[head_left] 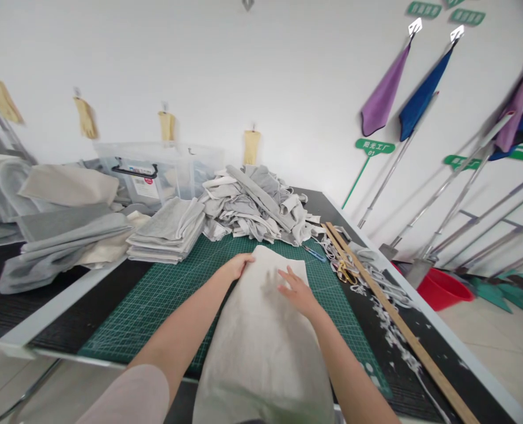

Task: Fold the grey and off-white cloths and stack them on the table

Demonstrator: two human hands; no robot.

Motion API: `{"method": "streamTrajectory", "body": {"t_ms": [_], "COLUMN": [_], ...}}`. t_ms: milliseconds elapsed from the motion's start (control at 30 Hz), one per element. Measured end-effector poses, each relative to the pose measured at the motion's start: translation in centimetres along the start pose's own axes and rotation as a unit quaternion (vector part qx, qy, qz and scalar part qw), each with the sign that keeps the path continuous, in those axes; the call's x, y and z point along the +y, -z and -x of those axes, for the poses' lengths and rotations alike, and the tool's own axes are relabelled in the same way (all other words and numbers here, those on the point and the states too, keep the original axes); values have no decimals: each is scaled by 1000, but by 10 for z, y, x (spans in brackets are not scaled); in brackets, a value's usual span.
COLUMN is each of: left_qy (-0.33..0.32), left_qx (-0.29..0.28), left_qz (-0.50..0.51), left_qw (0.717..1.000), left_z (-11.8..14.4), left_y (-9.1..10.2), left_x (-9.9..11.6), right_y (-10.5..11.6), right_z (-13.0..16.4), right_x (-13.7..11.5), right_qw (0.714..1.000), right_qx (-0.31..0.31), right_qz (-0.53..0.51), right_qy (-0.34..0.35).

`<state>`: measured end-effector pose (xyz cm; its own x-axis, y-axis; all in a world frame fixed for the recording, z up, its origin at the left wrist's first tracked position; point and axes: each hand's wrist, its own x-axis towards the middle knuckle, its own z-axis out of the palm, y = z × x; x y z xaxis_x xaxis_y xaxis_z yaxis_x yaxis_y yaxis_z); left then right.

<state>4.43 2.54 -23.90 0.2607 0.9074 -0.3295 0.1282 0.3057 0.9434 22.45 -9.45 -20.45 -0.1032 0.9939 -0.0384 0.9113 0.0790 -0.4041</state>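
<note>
A long cream cloth (270, 330) stretches from the cutting mat toward me, its straight far edge lying on the mat. My left hand (240, 265) is closed on the cloth's far left corner, thumb near the edge. Over the right part of the cloth, my right hand (297, 291) is open with its fingers spread, and a shadow falls beside it. Whether its fingertips touch the fabric I cannot tell. Under the cloth lies the green gridded cutting mat (155, 306).
Beyond the mat are a heap of grey fabric strips (261, 203) and a folded grey stack (168, 227). More folded cloths (67, 218) and a clear plastic box (164, 176) stand left. Blue-handled snips (314, 254), gold-handled scissors (347, 272) and a wooden ruler (398, 318) lie right.
</note>
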Motion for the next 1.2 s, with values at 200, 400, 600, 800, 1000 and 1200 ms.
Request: {"method": "streamTrajectory", "body": {"t_ms": [200, 400, 600, 800, 1000, 1200], "left_qy": [15, 8, -8, -14, -21, -108], "left_qx": [2, 67, 187, 295, 354, 319], "left_qz": [20, -54, -229, -361, -394, -420], "left_qw": [1000, 996, 955, 885, 848, 843], "left_z": [-24, -50, -57, -52, -46, -26], "left_y": [18, 47, 68, 58, 58, 63], "left_x": [5, 5, 4, 3, 1, -2], "right_y": [-43, -48, -53, -54, -55, -54], "right_z": [-28, -31, -44, -53, -54, -55], "right_x": [9, 14, 12, 4, 5, 7], "right_qw": [988, 985, 987, 986, 988, 991], "right_qx": [-19, 3, 23, 17, 24, 24], "right_qz": [148, 167, 158, 161, 147, 121], "right_qy": [-27, -30, -27, -42, -45, -44]}}
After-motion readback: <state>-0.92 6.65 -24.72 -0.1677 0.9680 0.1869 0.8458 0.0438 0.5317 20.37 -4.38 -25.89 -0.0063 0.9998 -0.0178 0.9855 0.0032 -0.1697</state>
